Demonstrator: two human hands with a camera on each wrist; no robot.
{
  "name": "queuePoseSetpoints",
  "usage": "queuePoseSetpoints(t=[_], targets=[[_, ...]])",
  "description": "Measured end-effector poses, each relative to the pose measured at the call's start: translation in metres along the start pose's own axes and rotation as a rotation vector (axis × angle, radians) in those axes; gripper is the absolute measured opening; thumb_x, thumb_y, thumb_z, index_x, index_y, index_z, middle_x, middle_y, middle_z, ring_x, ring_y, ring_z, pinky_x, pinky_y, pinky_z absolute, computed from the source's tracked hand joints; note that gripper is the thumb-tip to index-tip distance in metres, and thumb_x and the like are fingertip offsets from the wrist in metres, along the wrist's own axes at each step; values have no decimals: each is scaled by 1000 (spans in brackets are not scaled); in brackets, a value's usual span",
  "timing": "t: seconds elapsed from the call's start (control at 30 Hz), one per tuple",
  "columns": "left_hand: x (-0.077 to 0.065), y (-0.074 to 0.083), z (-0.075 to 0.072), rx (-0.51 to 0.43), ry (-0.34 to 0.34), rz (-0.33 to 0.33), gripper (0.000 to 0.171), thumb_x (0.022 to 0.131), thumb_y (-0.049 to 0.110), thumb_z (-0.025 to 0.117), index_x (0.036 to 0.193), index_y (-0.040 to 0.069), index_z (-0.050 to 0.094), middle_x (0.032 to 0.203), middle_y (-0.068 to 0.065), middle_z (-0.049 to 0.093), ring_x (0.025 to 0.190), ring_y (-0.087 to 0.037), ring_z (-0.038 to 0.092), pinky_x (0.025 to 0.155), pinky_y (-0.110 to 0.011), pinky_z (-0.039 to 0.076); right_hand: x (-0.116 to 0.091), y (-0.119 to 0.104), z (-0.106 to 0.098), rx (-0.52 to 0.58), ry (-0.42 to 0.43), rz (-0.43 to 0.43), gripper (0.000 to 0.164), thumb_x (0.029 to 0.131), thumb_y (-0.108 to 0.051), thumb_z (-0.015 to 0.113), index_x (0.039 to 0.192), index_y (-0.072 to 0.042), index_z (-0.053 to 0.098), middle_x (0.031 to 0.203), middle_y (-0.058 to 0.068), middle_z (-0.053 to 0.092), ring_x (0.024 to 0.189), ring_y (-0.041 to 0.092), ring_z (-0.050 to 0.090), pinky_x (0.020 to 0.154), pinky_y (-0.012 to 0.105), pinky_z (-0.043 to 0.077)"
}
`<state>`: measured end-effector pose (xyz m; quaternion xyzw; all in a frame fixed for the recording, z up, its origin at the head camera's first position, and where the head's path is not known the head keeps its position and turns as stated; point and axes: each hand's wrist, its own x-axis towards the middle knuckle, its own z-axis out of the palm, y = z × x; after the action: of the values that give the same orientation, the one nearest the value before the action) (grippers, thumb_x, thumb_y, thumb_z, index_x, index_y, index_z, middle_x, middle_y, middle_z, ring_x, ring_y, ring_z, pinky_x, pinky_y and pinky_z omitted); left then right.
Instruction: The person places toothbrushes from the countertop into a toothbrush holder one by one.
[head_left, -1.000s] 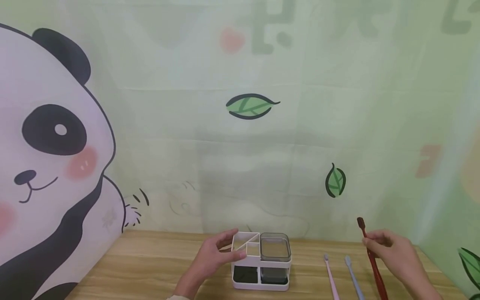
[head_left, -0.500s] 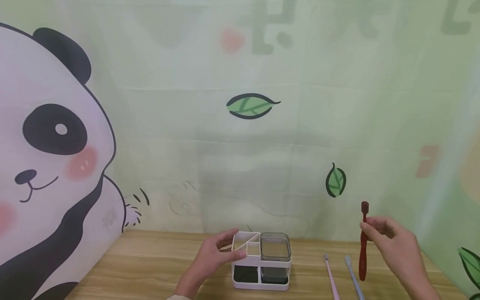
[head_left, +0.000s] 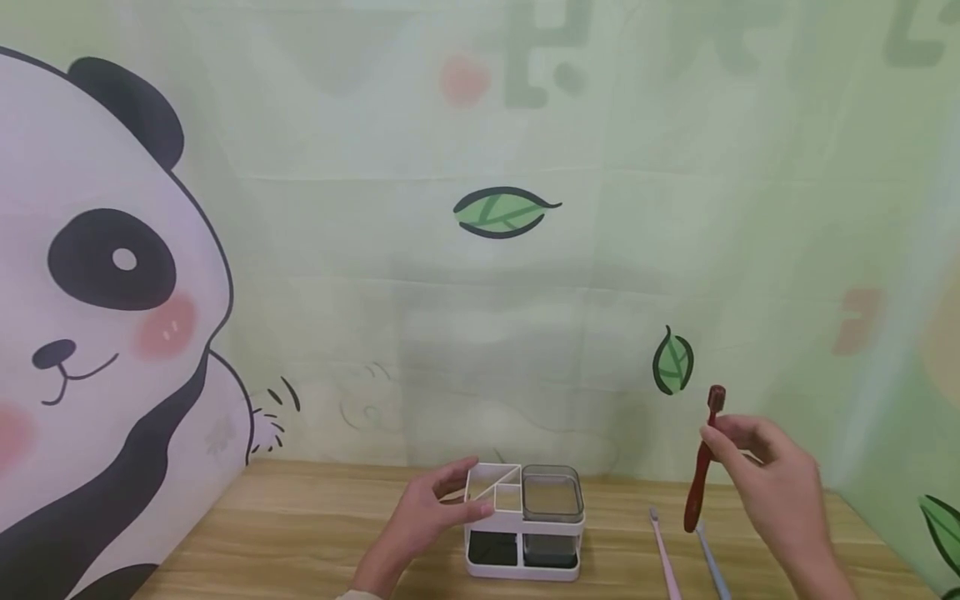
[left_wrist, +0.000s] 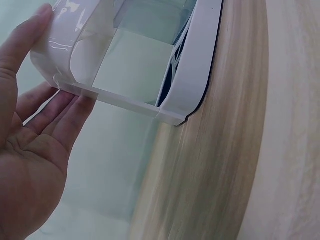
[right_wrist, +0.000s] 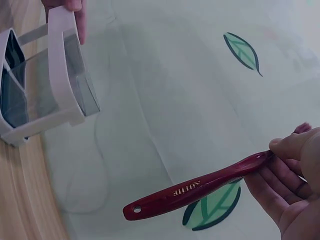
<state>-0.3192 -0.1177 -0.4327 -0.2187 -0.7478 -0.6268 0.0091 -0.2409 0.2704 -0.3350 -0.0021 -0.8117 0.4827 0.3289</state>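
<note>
A white toothbrush holder with divided slots and a clear grey cup stands on the table. My left hand grips its left upper side, thumb at the front and fingers behind, as the left wrist view also shows. My right hand pinches a dark red toothbrush near its neck, bristle head up, handle slanting down to the left. In the right wrist view the handle has gold lettering and a hole at its end. The brush is raised above the table, right of the holder.
On the wooden table, a pink toothbrush and a blue toothbrush lie side by side between the holder and my right hand. Behind the table hangs a pale green cloth printed with a panda and leaves.
My right hand has lifted the red toothbrush off the table and moved it left, its handle swinging over the blue toothbrush. The left hand and the holder have stayed put.
</note>
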Motion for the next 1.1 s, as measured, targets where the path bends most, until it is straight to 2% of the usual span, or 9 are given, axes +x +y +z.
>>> queuePoseSetpoints(t=[0.23,0.6,0.87,1.1], targets=[[1,-1,-1,13,10,3,71,89,25,89,149,-1,59,142,-23,64,131,-43,61,103,-48,55,-2,-15,17,51,28,-25,34,99,-31,79,118,-3,73,101,-15,74,89,-6,70,77,10,53],[1,-4,-1,24,10,13,71,90,26,88,148,-1,59,142,-24,64,131,-43,61,103,-47,55,-6,-38,51,235,29,-90,24,100,-16,78,113,3,73,104,1,77,89,0,73,81,14,57],[0,-5,0,9,17,15,71,89,25,89,148,-1,59,141,-23,65,130,-42,62,102,-44,56,-10,-53,77,261,9,-104,25,101,-20,77,115,0,73,106,6,75,91,4,73,83,15,57],[1,-7,-1,6,11,27,71,89,24,89,148,-1,59,141,-24,65,130,-42,62,102,-44,56,-9,-63,99,329,-11,-137,22,100,-16,78,114,0,73,106,12,74,90,8,73,85,17,58]])
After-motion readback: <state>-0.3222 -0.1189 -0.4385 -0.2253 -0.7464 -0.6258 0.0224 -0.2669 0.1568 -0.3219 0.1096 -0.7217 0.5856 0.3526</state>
